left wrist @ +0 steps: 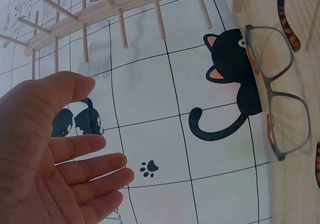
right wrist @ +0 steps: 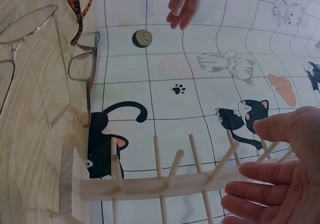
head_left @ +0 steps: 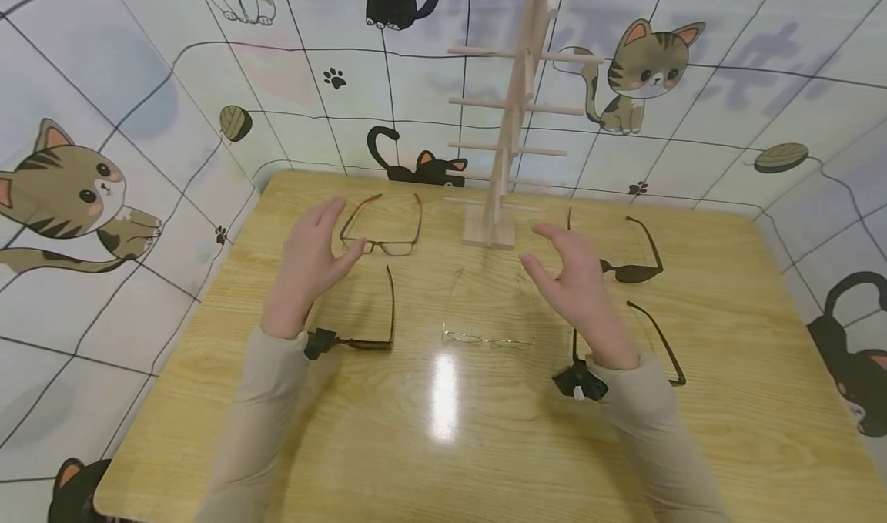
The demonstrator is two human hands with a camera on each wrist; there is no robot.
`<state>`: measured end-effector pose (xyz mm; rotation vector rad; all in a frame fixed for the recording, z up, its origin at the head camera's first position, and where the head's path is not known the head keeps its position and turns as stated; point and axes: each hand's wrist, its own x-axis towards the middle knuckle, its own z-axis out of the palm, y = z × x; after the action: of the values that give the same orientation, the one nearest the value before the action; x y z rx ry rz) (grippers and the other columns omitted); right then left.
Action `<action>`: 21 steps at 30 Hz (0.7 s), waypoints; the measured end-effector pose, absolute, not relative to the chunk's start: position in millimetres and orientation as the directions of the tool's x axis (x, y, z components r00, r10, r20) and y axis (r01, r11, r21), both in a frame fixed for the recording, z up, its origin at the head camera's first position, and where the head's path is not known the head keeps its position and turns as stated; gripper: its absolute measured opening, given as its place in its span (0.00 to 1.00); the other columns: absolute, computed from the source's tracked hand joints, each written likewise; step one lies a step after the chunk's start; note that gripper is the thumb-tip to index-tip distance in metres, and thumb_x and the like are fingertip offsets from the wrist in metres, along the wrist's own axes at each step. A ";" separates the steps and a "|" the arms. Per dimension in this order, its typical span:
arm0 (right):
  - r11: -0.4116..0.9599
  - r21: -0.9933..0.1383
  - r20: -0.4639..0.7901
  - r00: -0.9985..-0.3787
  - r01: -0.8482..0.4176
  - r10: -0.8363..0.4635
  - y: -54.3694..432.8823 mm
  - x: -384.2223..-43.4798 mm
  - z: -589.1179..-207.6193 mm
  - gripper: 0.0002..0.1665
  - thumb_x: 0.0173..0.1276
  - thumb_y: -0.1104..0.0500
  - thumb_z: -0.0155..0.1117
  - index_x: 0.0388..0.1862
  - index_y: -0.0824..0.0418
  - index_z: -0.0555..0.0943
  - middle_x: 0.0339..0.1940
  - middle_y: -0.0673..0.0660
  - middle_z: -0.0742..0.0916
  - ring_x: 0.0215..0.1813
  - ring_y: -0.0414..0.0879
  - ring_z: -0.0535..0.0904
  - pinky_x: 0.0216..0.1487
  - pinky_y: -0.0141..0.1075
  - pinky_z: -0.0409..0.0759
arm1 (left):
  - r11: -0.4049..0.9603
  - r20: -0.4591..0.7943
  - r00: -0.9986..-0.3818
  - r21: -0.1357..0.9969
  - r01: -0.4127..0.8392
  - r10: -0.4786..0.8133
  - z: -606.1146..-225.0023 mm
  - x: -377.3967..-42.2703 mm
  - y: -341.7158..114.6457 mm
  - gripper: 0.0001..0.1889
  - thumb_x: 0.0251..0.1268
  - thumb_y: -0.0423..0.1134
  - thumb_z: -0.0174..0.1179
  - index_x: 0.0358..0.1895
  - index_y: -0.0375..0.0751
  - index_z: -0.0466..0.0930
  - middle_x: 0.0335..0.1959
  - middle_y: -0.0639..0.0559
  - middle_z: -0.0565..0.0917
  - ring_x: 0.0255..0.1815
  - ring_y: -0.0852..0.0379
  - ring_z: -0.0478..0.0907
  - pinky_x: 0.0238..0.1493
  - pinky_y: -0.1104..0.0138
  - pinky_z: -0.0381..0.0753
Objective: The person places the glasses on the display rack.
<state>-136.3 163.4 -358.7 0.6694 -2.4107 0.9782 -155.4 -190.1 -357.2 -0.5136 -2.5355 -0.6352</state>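
Both hands hover over the table, holding nothing. My left hand has its fingers spread loosely, close beside the grey-framed glasses with brown temples at the back left. Below it, dark-framed glasses are partly covered by the wrist. My right hand, fingers relaxed and apart, is nearest the dark sunglasses and a second dark pair, which the forearm partly hides. Between the hands lie thin metal-rimmed glasses. A wooden rack with pegs stands upright behind them, its pegs bare.
The wooden table ends against a tiled wall with cat drawings. In the right wrist view, the rack's base stands on the table near the wall. A light reflection shows on the tabletop.
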 end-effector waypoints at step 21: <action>0.526 -0.565 0.483 -0.772 -0.635 -0.414 96.7 -127.6 -385.5 0.20 0.60 0.63 0.67 0.50 0.71 0.78 0.46 0.64 0.84 0.46 0.55 0.80 0.48 0.46 0.79 | 0.860 0.364 -0.921 0.418 0.294 0.138 -384.4 -119.6 -231.8 0.24 0.60 0.32 0.61 0.58 0.23 0.69 0.55 0.29 0.73 0.57 0.34 0.68 0.56 0.45 0.70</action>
<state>-127.6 96.7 -385.5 0.8769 -2.4796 1.0938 -119.6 -231.8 -384.4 -0.3242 -2.7108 -0.6828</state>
